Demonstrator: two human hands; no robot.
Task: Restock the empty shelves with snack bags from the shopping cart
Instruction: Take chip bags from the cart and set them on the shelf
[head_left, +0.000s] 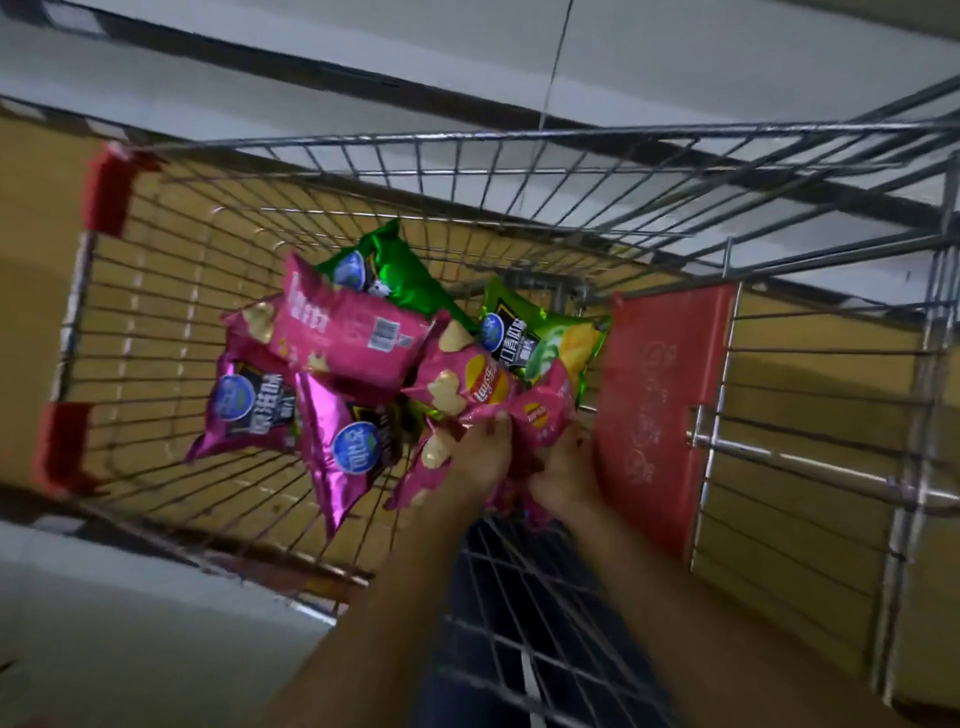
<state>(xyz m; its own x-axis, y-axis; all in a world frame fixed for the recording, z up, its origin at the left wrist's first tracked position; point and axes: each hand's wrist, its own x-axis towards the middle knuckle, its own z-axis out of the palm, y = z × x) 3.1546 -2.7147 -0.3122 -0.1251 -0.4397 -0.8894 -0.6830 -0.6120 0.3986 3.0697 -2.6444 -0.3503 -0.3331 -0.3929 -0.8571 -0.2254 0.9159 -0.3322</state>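
I look down into a wire shopping cart (156, 322) holding several snack bags. Both my hands reach into its near right corner. My left hand (480, 449) grips a pink chip bag (462, 387) by its lower edge. Beside it, my right hand (563, 467) grips another small pink bag (545, 410). Further in lie a pink bag turned back-up (348, 332), two magenta foil bags (249, 410), (348, 447) and two green bags (389, 270), (545, 338).
The red child-seat flap (660, 405) stands right of my hands, with the cart handle bar (810, 467) beyond it. White shelf boards (467, 67) run along the far side, another white surface (104, 623) at lower left. Red corner bumpers (106, 187) mark the cart's left end.
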